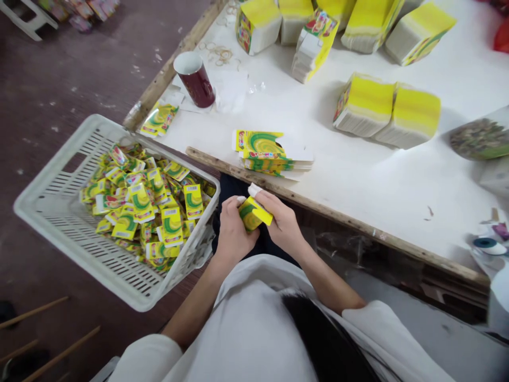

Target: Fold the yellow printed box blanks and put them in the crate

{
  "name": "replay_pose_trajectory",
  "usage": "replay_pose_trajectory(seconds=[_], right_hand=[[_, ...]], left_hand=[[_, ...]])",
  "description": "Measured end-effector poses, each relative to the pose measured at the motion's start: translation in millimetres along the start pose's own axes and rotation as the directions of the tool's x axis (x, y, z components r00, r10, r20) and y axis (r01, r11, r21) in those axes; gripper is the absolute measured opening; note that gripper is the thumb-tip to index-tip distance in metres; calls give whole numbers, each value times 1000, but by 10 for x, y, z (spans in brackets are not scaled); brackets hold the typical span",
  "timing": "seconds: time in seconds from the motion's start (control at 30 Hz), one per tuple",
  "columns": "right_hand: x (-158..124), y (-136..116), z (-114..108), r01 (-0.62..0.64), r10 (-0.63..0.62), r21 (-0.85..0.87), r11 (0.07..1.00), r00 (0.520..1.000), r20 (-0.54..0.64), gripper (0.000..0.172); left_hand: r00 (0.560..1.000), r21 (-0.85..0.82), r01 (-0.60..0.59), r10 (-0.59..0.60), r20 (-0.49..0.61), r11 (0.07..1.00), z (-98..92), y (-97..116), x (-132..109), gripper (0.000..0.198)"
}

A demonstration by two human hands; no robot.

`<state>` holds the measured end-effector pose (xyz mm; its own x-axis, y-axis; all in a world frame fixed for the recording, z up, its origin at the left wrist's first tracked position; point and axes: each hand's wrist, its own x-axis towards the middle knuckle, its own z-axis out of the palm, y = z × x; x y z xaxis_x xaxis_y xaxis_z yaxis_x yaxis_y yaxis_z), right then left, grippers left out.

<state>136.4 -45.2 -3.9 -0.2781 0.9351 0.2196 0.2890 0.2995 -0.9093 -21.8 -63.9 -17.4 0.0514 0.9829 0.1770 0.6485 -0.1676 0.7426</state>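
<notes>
Over my lap, just off the table's front edge, a small yellow and green crayon box (252, 214) is between my two hands. My left hand (234, 227) is closed around its left side. The fingers of my right hand (281, 216) pinch the box's right side, near a yellow flap. White tape or cloth covers some fingertips. Ahead of my hands, a stack of flat, unfolded crayon boxes (262, 151) lies by the table edge. To my left, a white plastic basket (47, 204) holds a heap of small yellow crayon boxes (141, 204).
On the white table (358, 185), bundles of yellow cartons (385, 109) stand at the right and back. A maroon mug (195, 79) stands at the left, near rubber bands (220, 54) and a few flattened boxes (159, 119). A tape roll (490, 245) lies far right.
</notes>
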Motion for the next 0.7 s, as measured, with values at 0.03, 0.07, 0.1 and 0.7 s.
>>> replay_pose_trajectory(seconds=[0.03, 0.07, 0.1, 0.7], right_hand=[[9, -3, -9, 1, 0, -32, 999, 1000, 29, 55], [16, -10, -18, 4, 2, -67, 998, 996, 88, 58], [23, -21, -30, 7, 11, -106, 994, 986, 166, 60], [-10, 32, -15, -18, 5, 62, 998, 979, 203, 61]], left_hand=[[1000, 7, 26, -26, 11, 1000, -31, -6, 11, 69], [998, 7, 50, -50, 36, 999, -74, -13, 26, 65], [995, 0, 65, -65, 70, 998, -125, -20, 45, 62], [955, -231, 221, -163, 246, 947, -285, -66, 85, 61]])
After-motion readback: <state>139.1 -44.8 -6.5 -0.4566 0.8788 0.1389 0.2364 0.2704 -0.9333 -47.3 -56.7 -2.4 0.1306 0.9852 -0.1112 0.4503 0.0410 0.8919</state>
